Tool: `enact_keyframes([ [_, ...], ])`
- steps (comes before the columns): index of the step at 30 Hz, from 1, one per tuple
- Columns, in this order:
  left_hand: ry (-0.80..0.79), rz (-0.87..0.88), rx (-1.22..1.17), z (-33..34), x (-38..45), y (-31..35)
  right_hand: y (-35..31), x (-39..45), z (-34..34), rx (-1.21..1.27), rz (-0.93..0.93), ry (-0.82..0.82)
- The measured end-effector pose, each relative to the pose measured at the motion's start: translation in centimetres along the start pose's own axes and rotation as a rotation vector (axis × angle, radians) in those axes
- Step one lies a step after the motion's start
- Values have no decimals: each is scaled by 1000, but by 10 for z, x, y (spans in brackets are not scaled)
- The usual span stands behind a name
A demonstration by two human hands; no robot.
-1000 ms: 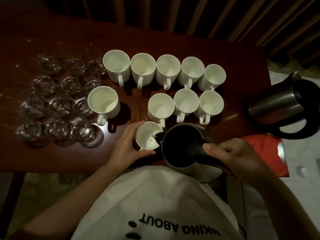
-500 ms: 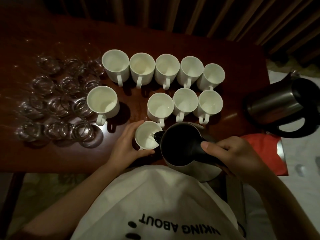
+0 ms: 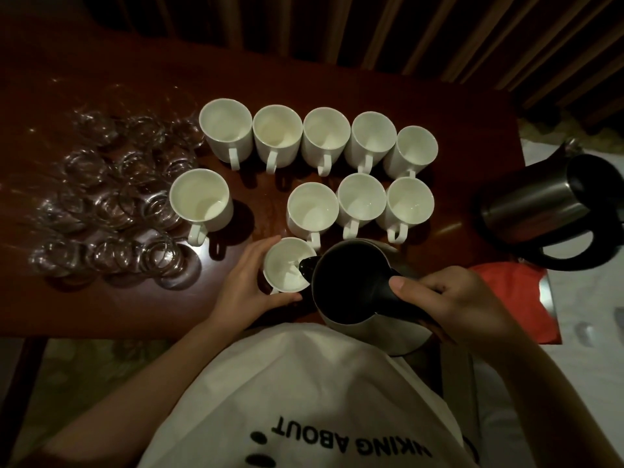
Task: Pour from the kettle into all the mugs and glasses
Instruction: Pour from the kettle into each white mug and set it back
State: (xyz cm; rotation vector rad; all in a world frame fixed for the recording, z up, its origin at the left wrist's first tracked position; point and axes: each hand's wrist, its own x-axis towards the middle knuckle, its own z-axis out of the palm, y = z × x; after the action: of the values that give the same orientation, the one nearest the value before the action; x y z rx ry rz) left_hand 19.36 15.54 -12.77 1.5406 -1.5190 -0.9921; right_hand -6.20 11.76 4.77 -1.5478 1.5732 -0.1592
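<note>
Fingers of the right hand [image 3: 449,305] wrap the kettle [image 3: 358,292] handle, spout tipped over the nearest mug [image 3: 287,265]; the left hand [image 3: 246,282] cups that mug, steadying it. Beyond, nine mugs [image 3: 312,140] and clustered glasses [image 3: 111,197] wait.

White T-shirt [image 3: 304,383] with black lettering, seemingly short-sleeved; bare forearms.

Dim light falls on a dark reddish wooden surface [image 3: 388,92] — behind it stand vertical wooden slats [image 3: 337,25], and pale floor [image 3: 574,383] shows at right.
</note>
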Motion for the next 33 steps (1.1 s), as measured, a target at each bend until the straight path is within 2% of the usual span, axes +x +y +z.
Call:
enact_keyframes([
  [17, -4, -46, -25, 0, 0, 0, 1, 2, 1, -18, 12, 4],
  [33, -11, -62, -48, -1, 0, 3, 2, 3, 0, 11, 79, -89],
])
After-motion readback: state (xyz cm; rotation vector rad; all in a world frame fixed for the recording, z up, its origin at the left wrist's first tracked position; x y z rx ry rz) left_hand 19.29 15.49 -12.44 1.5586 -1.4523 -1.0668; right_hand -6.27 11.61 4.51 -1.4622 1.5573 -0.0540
